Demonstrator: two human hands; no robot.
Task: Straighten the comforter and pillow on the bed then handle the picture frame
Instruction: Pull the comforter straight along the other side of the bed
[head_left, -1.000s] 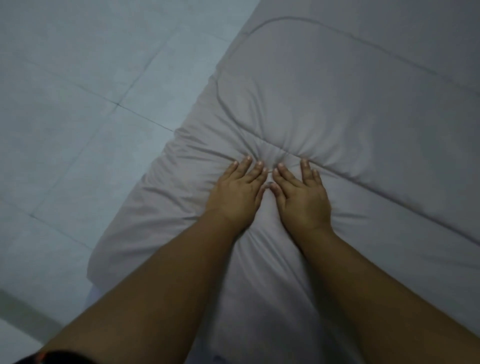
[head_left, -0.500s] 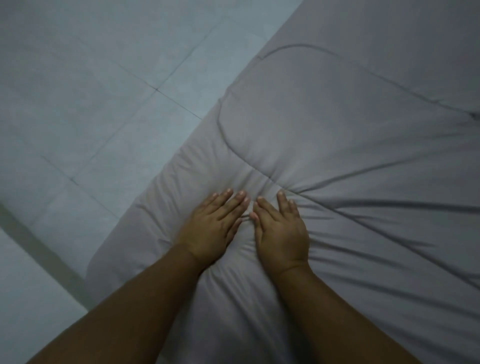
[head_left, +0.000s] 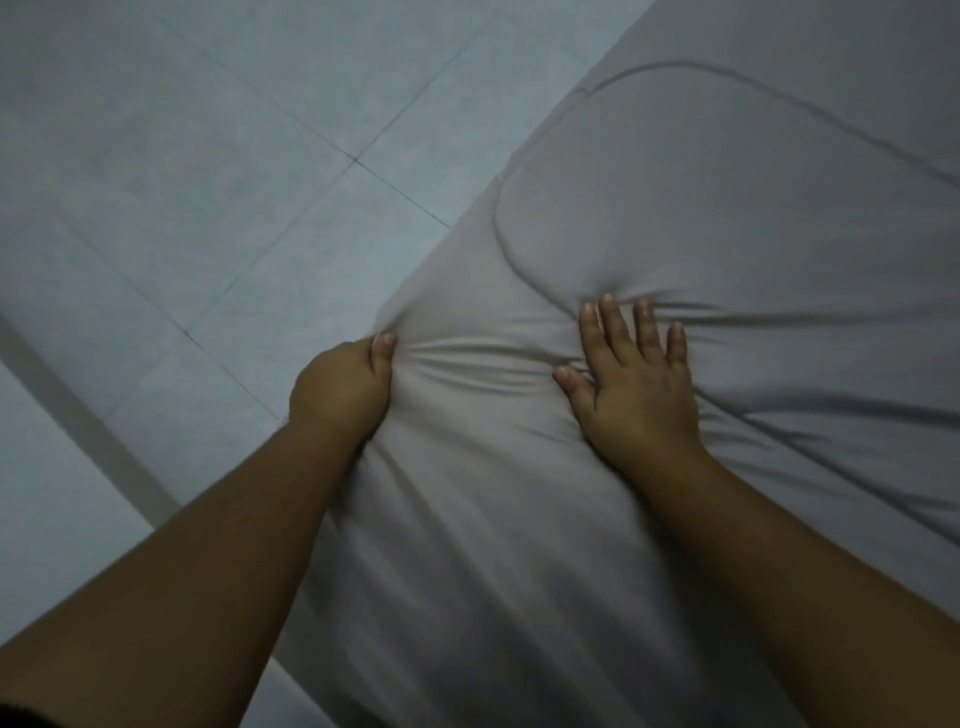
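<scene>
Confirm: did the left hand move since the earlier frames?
Yes. The left hand went leftward, away from the curved seam and the right hand, to the floor-side edge of the comforter, which it now grips.

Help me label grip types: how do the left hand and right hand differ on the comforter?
The left hand grips the edge of the comforter, fingers curled around it; the right hand lies flat, fingers spread. The left hand is at the side beside the tiled floor; the right hand sits further in, by a stitched seam. Both touch the comforter; creases run between them.
</scene>
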